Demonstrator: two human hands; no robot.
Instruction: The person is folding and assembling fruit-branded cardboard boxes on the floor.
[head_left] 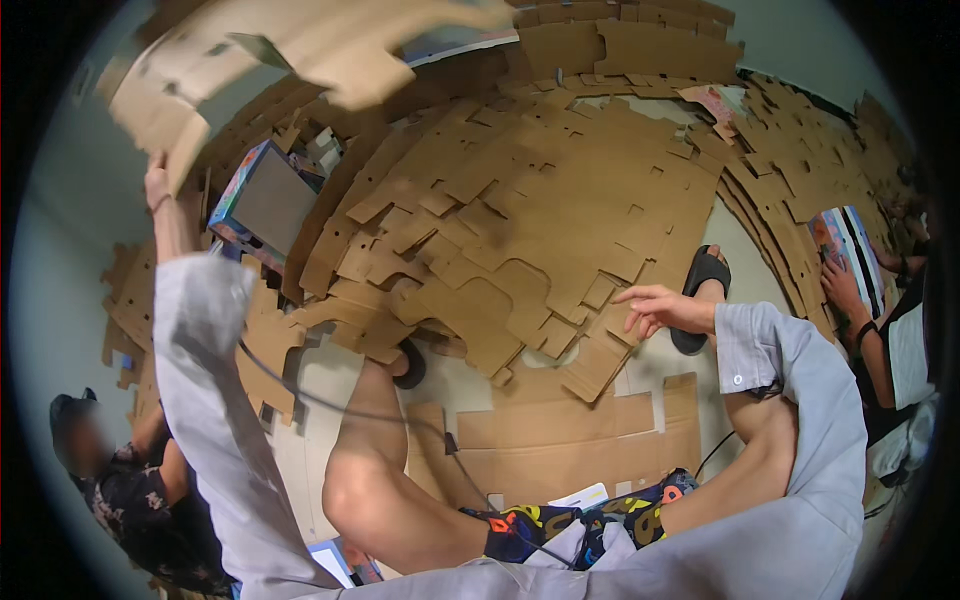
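Note:
Raised at the far left, my left hand [158, 185] grips the lower corner of a large die-cut cardboard sheet [340, 45]. The sheet is blurred and hangs in the air across the upper left, with notches and a cut-out along its edges. My right hand [660, 308] is held out, fingers apart and empty, above the near right edge of a wide pile of flat cardboard pieces [560, 190]. Below that hand lies a narrow slotted cardboard piece [590, 368].
A colourful printed box [265, 205] stands left of the pile. Stacked cardboard [640, 50] lines the back. One person [125, 480] sits at the lower left; another's hand [845, 285] holds a printed box [850, 250] at right. A dark cable [340, 408] crosses my leg.

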